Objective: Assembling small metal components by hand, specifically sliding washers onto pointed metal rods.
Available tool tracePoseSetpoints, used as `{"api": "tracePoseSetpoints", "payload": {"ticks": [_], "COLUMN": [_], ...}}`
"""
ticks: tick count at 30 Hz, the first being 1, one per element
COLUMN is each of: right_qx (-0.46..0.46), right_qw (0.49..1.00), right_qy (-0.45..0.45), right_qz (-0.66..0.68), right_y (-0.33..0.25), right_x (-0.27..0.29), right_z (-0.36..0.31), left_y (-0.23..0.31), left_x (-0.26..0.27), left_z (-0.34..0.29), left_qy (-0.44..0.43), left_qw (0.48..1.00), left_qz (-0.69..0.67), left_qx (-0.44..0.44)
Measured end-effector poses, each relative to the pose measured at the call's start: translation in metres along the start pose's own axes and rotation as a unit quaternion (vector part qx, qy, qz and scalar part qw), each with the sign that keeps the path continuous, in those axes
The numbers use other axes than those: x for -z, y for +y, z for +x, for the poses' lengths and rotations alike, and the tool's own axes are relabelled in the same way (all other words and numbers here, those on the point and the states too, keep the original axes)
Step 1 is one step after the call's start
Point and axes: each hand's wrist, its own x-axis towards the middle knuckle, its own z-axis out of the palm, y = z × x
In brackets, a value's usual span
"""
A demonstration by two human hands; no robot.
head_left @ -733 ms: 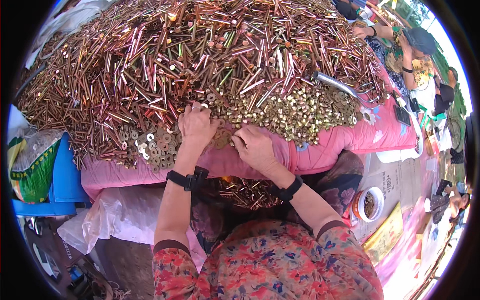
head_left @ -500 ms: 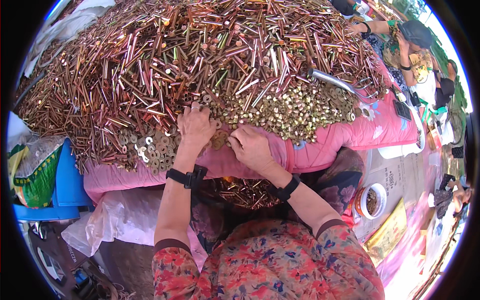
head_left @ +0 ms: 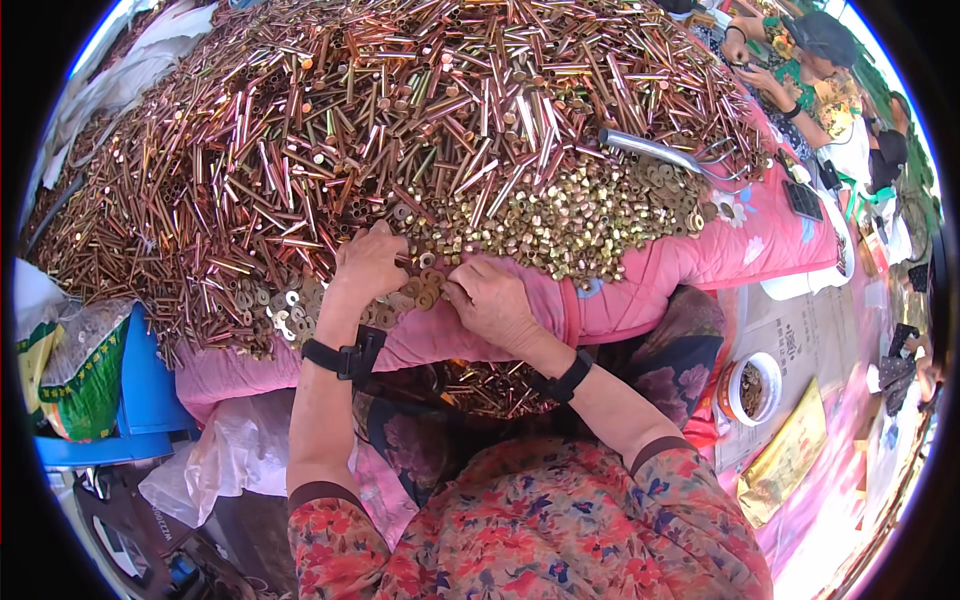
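My left hand (head_left: 370, 262) is at the near edge of a big heap of copper-coloured metal tubes (head_left: 330, 200), fingers curled down among the tubes and thumb toward the right. What it grips is hidden. My right hand (head_left: 490, 300) is closed in a pinch above the pink quilted cloth (head_left: 540, 285); anything between its fingertips is too small to make out. Loose flat washers (head_left: 428, 285) lie between the two hands, and more washers (head_left: 285, 312) lie left of my left wrist. Beyond my right hand spreads a pile of small brass-coloured nuts (head_left: 575, 215).
A metal-handled hand rake (head_left: 650, 148) rests at the right of the heap, near a dark phone (head_left: 803, 200). More tubes (head_left: 490, 388) lie below the cloth edge. A blue bin (head_left: 150, 385) stands left, a white tub (head_left: 752, 388) right. A co-worker (head_left: 810, 85) sits far right.
My left hand has moved slightly left and nearer me, its fingers more curled. My right hand has shifted slightly left, still pinched. The co-worker's hands have come together.
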Motion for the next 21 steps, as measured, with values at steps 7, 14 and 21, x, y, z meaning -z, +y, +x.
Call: {"api": "tracePoseSetpoints", "payload": {"ticks": [7, 14, 21], "right_qx": [0.015, 0.007, 0.006], "right_qw": [1.0, 1.0, 1.0], "right_qy": [0.011, 0.01, -0.003], "right_qz": [0.006, 0.016, 0.003], "right_y": [-0.001, -0.002, -0.001], "right_x": [0.001, 0.003, 0.0], "right_z": [0.0, 0.001, 0.001], "left_y": [-0.001, -0.014, 0.012], "left_x": [0.012, 0.004, -0.014], "left_z": [-0.002, -0.005, 0.006], "left_qy": [-0.023, 0.158, 0.097], "left_qw": [0.998, 0.961, 0.782], "left_qz": [0.014, -0.211, -0.614], "left_qx": [-0.064, -0.08, 0.048]}}
